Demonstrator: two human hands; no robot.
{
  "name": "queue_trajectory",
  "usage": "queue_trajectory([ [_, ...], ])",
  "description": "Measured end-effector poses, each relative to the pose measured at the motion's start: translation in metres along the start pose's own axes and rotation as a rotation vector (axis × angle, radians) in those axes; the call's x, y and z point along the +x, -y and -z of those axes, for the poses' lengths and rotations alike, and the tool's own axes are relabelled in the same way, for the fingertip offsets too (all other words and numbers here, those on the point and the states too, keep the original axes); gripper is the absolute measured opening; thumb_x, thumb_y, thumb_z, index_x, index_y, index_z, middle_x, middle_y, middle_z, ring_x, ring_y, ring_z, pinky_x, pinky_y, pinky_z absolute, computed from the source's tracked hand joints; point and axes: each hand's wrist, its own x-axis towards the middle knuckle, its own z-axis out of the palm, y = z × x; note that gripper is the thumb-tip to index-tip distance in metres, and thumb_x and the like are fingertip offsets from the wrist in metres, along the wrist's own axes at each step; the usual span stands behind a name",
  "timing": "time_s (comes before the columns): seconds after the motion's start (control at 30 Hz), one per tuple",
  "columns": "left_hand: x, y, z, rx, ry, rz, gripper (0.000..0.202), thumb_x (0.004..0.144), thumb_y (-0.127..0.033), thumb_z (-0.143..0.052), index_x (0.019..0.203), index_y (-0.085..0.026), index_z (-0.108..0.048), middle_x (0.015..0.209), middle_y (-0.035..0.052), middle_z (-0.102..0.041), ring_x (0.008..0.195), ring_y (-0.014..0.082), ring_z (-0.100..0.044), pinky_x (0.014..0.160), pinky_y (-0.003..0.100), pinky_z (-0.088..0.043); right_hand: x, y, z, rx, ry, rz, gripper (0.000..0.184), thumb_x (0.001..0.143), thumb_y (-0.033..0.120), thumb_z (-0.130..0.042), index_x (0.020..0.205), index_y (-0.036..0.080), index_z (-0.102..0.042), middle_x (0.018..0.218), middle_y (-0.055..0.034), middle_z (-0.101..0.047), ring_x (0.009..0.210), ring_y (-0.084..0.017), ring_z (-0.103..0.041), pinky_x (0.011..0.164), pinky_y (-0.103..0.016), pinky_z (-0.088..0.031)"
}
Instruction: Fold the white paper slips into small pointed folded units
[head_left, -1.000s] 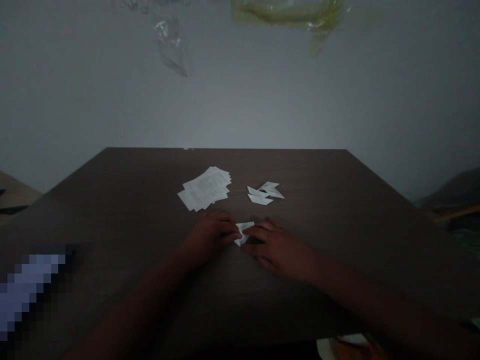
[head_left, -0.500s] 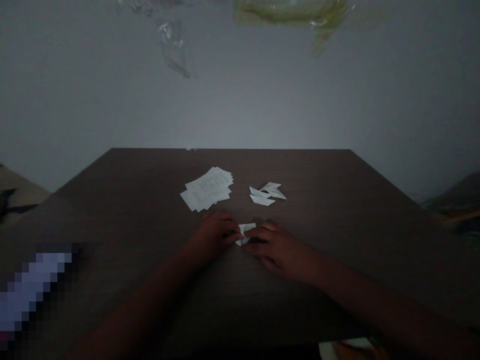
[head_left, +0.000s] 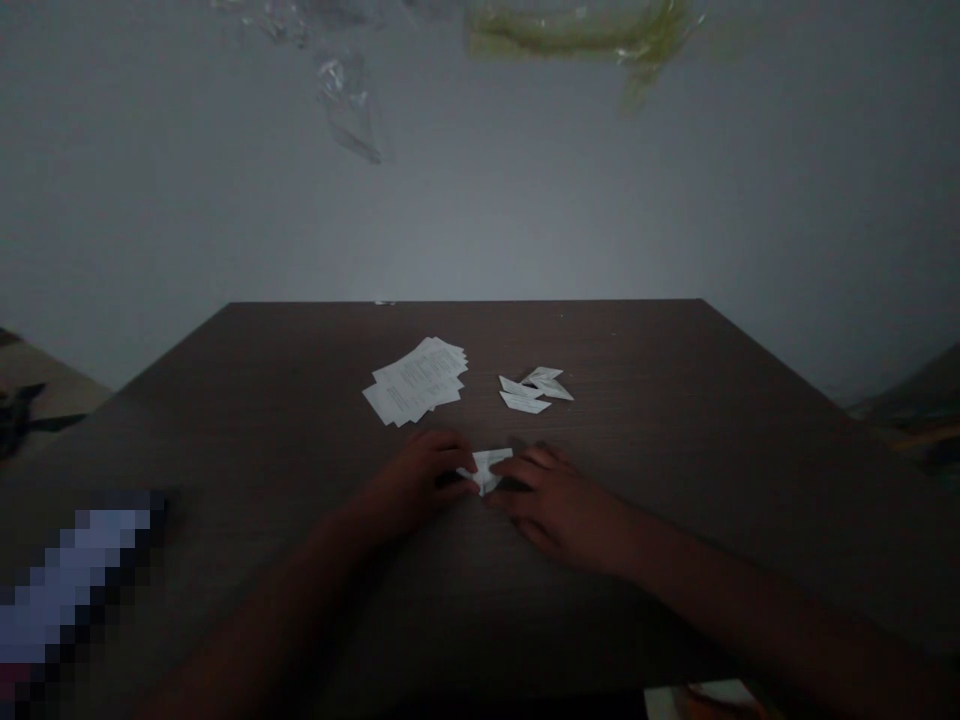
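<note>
A small folded piece of white paper (head_left: 487,466) lies on the dark wooden table (head_left: 675,420) between my two hands. My left hand (head_left: 420,478) presses on its left side with curled fingers. My right hand (head_left: 551,495) holds its right side, fingers closed over the edge. A fanned stack of printed paper slips (head_left: 416,380) lies just beyond my left hand. Several small folded paper triangles (head_left: 534,389) lie beyond my right hand.
The table's far edge meets a pale wall. Crumpled clear plastic (head_left: 349,110) and a yellowish bag (head_left: 585,25) hang at the top. A blurred-out patch (head_left: 67,590) sits at the left front. Something white and orange (head_left: 697,698) shows under the table's near edge.
Both hands stay on the small paper with slight finger shifts; the view has tilted a little, and more of the paper shows between the fingers.
</note>
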Motion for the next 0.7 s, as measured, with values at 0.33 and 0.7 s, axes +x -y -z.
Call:
queue_trajectory([
  [0.33, -0.004, 0.008, -0.001, -0.042, 0.009, -0.045, 0.015, 0.106, -0.020, -0.077, 0.114, -0.023, -0.089, 0.125, 0.0091, -0.081, 0.118, 0.0292, -0.075, 0.108, 0.043, -0.057, -0.002, -0.006, -0.003, 0.044, -0.020, 0.023, 0.046, 0.108, 0.014, -0.068, 0.152, 0.025, -0.075, 0.154, -0.0154, -0.073, 0.143, -0.037, -0.064, 0.122, -0.063, -0.051],
  [0.7, -0.004, 0.011, -0.003, -0.104, 0.001, -0.060, 0.018, 0.107, -0.021, -0.076, 0.116, -0.026, -0.091, 0.126, 0.0095, -0.083, 0.118, 0.0293, -0.076, 0.107, 0.044, -0.058, 0.003, -0.005, -0.007, 0.036, -0.042, -0.009, 0.046, 0.106, 0.014, -0.067, 0.151, 0.023, -0.073, 0.150, -0.0165, -0.074, 0.136, -0.037, -0.066, 0.114, -0.060, -0.054],
])
